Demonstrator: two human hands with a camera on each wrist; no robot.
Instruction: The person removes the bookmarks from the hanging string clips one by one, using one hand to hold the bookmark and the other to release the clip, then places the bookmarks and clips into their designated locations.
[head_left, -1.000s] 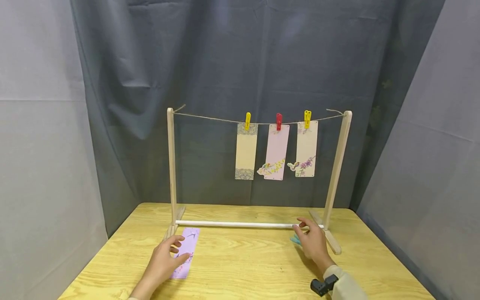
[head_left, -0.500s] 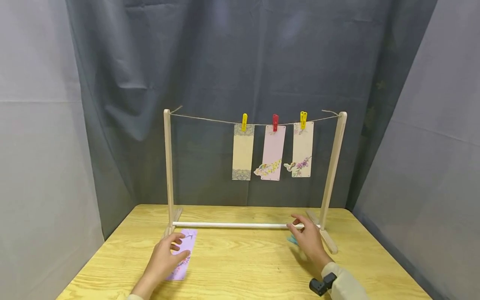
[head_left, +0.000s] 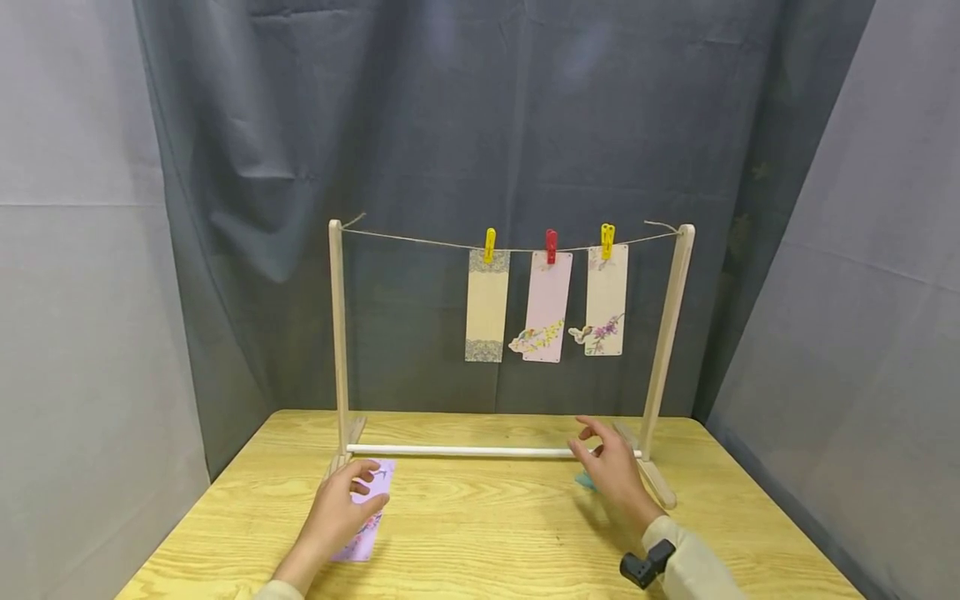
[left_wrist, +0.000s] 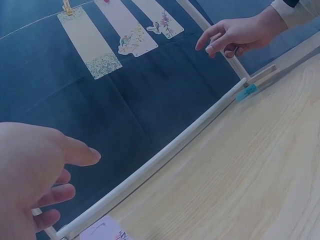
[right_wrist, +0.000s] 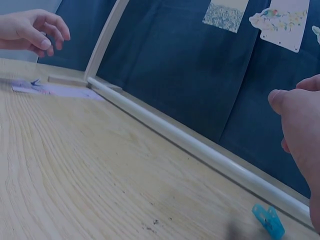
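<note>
a person's two bare hands are held over a wood-grain table [head_left: 480, 542], in front of a wooden frame [head_left: 667, 350] with a white rod [head_left: 465, 452] along its base. at near left, the left hand [head_left: 330, 510] hovers above a purple printed card [head_left: 363, 540] lying flat on the tabletop; its thumb stands apart from its loosely bent fingers, and nothing is held. at right, the right hand [head_left: 613, 477] hangs above a small blue clip [right_wrist: 271, 223], thumb and fingers also apart and empty. the clip lies just on the near side of the rod. beyond, on a string [head_left: 412, 241], hang a cream card [head_left: 487, 308], a pink card [head_left: 546, 304] and a floral card [head_left: 607, 292], each under its own clip. the purple card seems light, thin and fairly stiff, perhaps slick and easy to crease; pinching it by a long edge would likely suit. the clip looks like hard, light, springy plastic, probably best squeezed at its handle ends.
</note>
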